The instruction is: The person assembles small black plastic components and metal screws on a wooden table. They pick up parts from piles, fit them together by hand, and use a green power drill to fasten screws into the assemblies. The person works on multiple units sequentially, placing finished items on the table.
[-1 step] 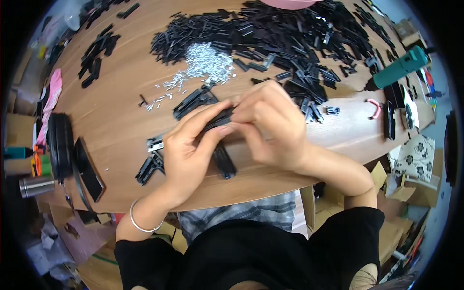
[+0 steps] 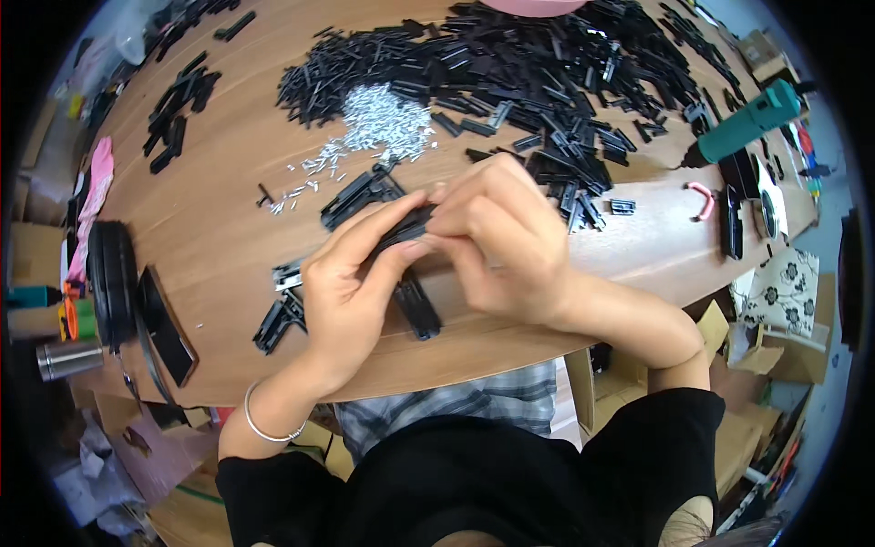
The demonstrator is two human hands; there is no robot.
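Note:
Over the near middle of the table, my left hand [image 2: 346, 283] grips a narrow black part [image 2: 401, 230] of a toy-sized pistol between thumb and fingers. My right hand [image 2: 510, 242] is closed in a pinch at the part's right end; whether a small piece sits in its fingertips is hidden. Beneath the hands lies a black grip-shaped piece [image 2: 418, 310]. Just beyond my left hand rests a black pistol-shaped frame [image 2: 355, 196]. To its left are a silver-and-black piece [image 2: 288, 274] and another black pistol-shaped frame [image 2: 275, 324].
Small silvery pins [image 2: 383, 123] are heaped beyond my hands, beside a large pile of black parts [image 2: 565, 73]. A teal power screwdriver [image 2: 752, 123] stands at right. Leftward lie a phone [image 2: 167, 328], a black case [image 2: 114, 278] and more black parts [image 2: 182, 105]. A pink bowl [image 2: 533, 7] is at the back.
The whole view has shifted a little, so the table's contents appear slightly further left. Both hands keep nearly the same pose on the black part.

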